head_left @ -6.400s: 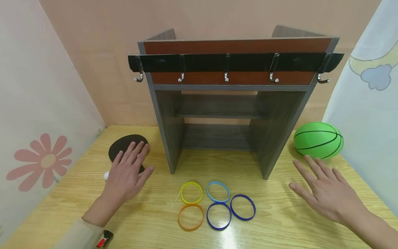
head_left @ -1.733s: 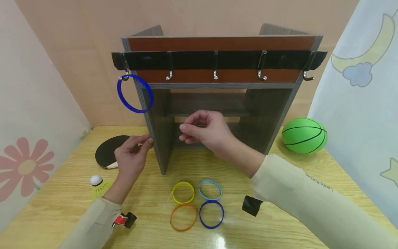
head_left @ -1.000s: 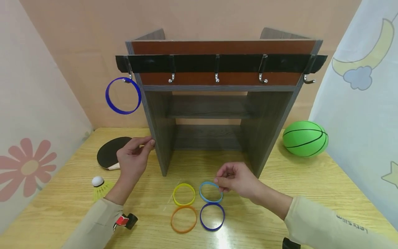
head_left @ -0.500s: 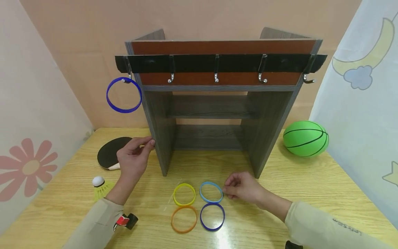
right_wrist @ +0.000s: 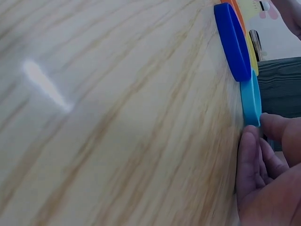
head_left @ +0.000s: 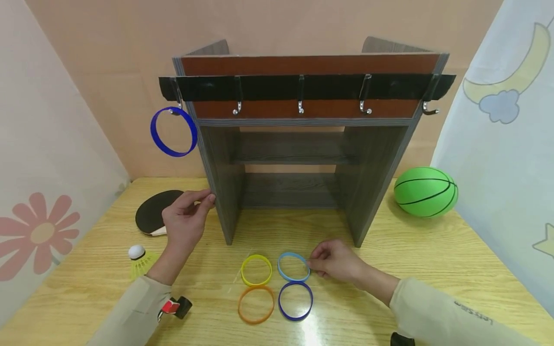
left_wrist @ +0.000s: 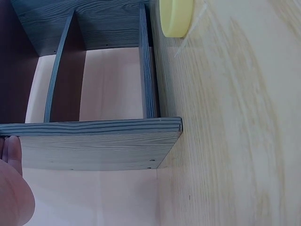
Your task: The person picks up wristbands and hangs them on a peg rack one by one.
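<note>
Currently, in the head view, your right hand [head_left: 337,262] has its thumb and index finger pinching the right side of the light blue wristband [head_left: 293,279], which lies on the worktop [head_left: 207,288]. The dark blue wristband [head_left: 294,318] touches it on the side nearer you; the yellow wristband [head_left: 243,269] and orange wristband [head_left: 240,305] lie to the left. Your left hand [head_left: 185,218] is bent, its fingertips against the left side panel of the shelf unit [head_left: 381,163]. Another blue wristband [head_left: 193,133] hangs from the leftmost hook [head_left: 180,105] of the black rail [head_left: 268,88]. Left of the unit are a table tennis paddle [head_left: 153,211] and a shuttlecock [head_left: 140,257]; right of it, a green toy basketball [head_left: 426,192].

In the left wrist view, your left fingertips meet the panel from its outer side; you cannot tell whether they grip its edge. The yellow wristband shows at the top.

In the right wrist view, your thumb and finger close on the near end of the light blue wristband, with the dark blue one just beyond.
</note>
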The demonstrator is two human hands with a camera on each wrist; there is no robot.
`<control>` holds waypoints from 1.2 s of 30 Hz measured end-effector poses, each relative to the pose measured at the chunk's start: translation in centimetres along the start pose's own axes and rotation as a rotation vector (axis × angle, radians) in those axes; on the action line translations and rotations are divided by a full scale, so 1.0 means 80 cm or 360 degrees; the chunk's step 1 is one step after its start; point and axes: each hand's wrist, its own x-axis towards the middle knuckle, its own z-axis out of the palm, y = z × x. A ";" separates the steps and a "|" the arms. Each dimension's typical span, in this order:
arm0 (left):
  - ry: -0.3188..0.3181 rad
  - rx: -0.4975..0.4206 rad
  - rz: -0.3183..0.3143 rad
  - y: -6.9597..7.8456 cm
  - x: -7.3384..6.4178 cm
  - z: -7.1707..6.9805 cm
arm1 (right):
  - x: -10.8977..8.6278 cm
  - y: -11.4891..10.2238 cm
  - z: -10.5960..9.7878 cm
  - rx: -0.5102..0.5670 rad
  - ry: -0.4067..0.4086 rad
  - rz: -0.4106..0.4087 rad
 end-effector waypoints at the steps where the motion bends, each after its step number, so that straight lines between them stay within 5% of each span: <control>1: 0.0001 0.0003 0.0003 -0.001 0.000 0.000 | 0.000 -0.001 0.001 -0.0024 0.0006 0.0000; 7: 0.0000 0.0013 0.0007 0.002 0.002 0.000 | 0.002 -0.004 0.001 -0.0118 0.0020 0.0036; 17: -0.0020 0.0064 -0.0006 0.033 0.009 0.009 | 0.003 -0.004 0.000 -0.0059 -0.0006 0.0028; 25: -0.0028 0.0044 0.0005 0.028 0.007 0.007 | 0.004 0.000 -0.001 0.0042 -0.0026 0.0155; 36: -0.0031 0.0044 0.0021 0.027 0.006 0.006 | -0.002 0.005 -0.013 0.0215 -0.0137 0.0113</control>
